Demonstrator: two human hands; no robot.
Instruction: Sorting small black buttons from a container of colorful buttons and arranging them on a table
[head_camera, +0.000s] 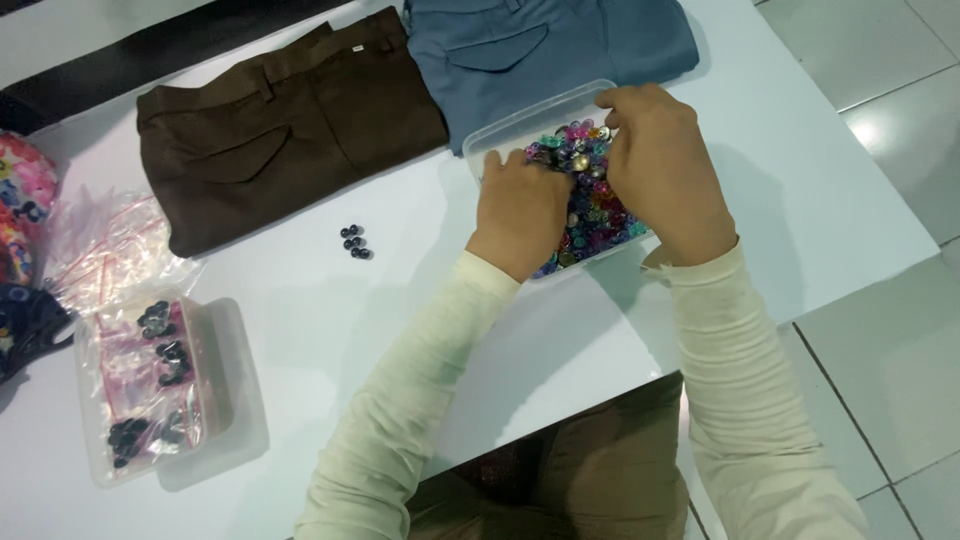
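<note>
a clear plastic box (500, 135), rectangular with rounded corners, sits on the white table just below the folded blue trousers, filled with small multicoloured buttons. near the table's left front corner lies a second clear rectangular container (235, 400), holding small clear plastic bags with pink strips (150, 375) and dark buttons inside them. just behind it, a loose heap of empty clear bags with pink strips (105, 245) lies crumpled on the table. a small white label (353, 49) shows on the brown trousers' waistband.
</note>
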